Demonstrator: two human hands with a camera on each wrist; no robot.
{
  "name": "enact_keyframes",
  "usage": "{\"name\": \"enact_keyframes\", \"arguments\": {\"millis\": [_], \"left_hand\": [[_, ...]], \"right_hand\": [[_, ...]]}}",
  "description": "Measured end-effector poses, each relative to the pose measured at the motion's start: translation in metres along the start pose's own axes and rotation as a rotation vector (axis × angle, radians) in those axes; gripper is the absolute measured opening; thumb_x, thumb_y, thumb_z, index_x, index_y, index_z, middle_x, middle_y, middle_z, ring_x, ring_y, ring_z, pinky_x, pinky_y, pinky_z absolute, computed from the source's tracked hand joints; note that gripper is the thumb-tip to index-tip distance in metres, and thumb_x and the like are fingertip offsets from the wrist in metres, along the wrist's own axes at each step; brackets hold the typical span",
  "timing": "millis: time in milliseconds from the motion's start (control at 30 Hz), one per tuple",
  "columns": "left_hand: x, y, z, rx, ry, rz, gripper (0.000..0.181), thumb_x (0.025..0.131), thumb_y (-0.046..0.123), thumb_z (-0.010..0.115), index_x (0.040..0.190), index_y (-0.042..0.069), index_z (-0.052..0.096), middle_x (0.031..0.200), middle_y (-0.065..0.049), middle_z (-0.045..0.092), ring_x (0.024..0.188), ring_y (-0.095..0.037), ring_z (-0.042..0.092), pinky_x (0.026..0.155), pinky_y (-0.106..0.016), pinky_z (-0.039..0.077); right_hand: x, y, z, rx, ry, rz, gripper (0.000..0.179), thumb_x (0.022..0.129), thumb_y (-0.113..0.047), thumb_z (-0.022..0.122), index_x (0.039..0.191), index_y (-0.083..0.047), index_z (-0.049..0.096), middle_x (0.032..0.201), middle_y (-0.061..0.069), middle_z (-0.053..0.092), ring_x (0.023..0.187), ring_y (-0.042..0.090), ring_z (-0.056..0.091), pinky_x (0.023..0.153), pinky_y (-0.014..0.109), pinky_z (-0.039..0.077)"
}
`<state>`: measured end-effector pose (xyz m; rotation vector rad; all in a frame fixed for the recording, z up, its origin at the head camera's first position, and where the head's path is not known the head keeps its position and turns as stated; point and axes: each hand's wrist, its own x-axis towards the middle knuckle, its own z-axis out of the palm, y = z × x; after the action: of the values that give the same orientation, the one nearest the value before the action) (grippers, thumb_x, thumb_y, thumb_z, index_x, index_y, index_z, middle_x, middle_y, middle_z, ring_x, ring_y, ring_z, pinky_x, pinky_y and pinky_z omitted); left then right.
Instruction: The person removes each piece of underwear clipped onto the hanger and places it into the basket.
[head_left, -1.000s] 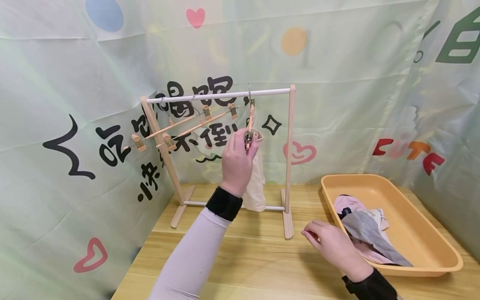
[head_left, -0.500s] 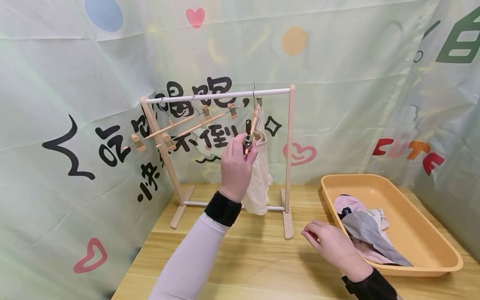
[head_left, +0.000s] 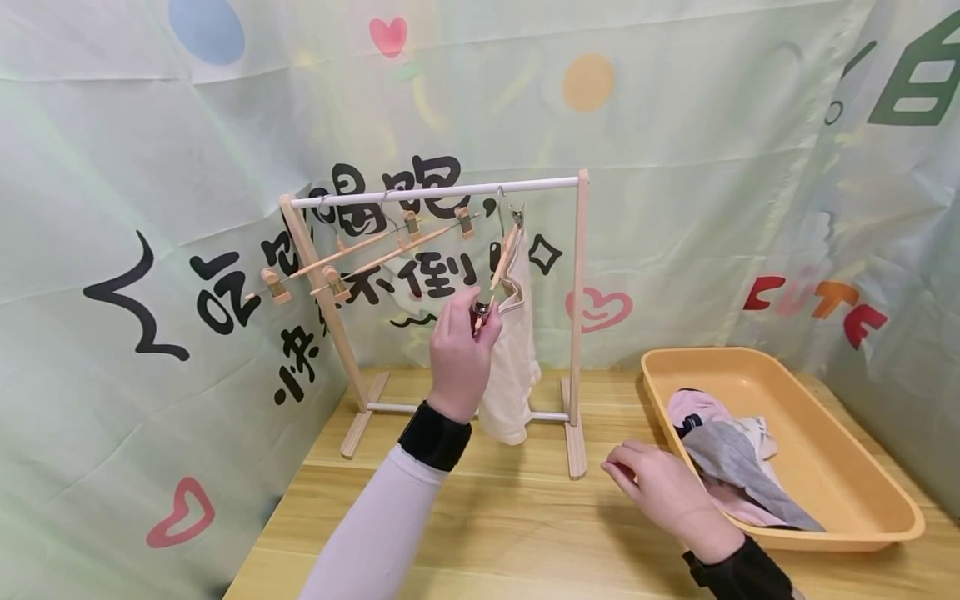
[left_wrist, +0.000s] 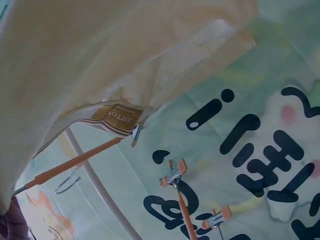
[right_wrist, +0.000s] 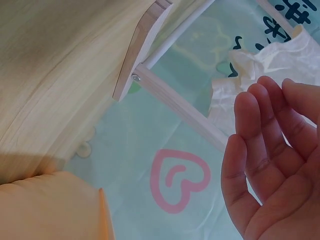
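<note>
Cream cloth garment [head_left: 510, 358] at centre in my head view: the left hand [head_left: 459, 358], pinching the near metal clip [head_left: 481, 311] of its slim peach hanger [head_left: 505, 262], has drawn down and nearer, lowering the steel hook [head_left: 502, 212] beside the white rail [head_left: 435, 192], so I judge it may be unseated. The left-wrist view shows me the far clip [left_wrist: 135, 133] by the brown-labelled waistband [left_wrist: 119, 118]; the right-wrist view, the right hand [right_wrist: 275, 172], fingers loosely together, empty, left of the orange plastic tray [right_wrist: 45, 205].

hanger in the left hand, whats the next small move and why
Probably guide the hook onto the rail: the left hand pinches the hanger by one clip, and the left wrist view seems to show the hook beside the rail.
</note>
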<state>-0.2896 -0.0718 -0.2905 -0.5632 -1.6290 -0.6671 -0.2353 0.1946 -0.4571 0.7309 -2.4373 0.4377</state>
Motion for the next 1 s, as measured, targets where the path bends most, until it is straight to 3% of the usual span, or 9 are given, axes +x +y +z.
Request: {"name": "enact_keyframes", "arguments": {"millis": [267,633,1000], "left_hand": [[-0.011,-0.005,-0.013,-0.015,0.028,-0.005,0.027,0.085,0.007,0.066,0.108,-0.003,0.056,0.092,-0.019,0.066,0.078,-0.024,0.063,0.063,-0.034,0.059],[-0.027,-0.011,-0.024,-0.013,0.041,-0.007,0.027,0.083,0.007,0.067,0.105,-0.006,0.057,0.078,-0.015,0.059,0.066,-0.019,0.055,0.053,-0.034,0.054],[-0.045,-0.013,-0.035,-0.037,0.041,-0.04,0.028,0.081,0.005,0.068,0.105,-0.006,0.057,0.079,-0.017,0.059,0.068,-0.02,0.056,0.053,-0.034,0.055]], "right_hand": [[0.0,-0.001,-0.001,0.03,-0.015,0.004,0.008,0.086,-0.025,0.068,0.079,-0.022,0.068,0.072,-0.015,0.054,0.063,-0.001,0.047,0.053,0.026,0.047],[0.0,-0.001,-0.001,0.022,-0.011,0.01,0.007,0.084,-0.021,0.071,0.079,-0.023,0.067,0.073,-0.016,0.055,0.064,-0.002,0.049,0.054,0.026,0.048],[-0.001,-0.001,0.0,0.011,-0.013,0.003,0.007,0.083,-0.022,0.071,0.079,-0.024,0.067,0.072,-0.016,0.054,0.062,-0.002,0.047,0.052,0.026,0.047]]}}
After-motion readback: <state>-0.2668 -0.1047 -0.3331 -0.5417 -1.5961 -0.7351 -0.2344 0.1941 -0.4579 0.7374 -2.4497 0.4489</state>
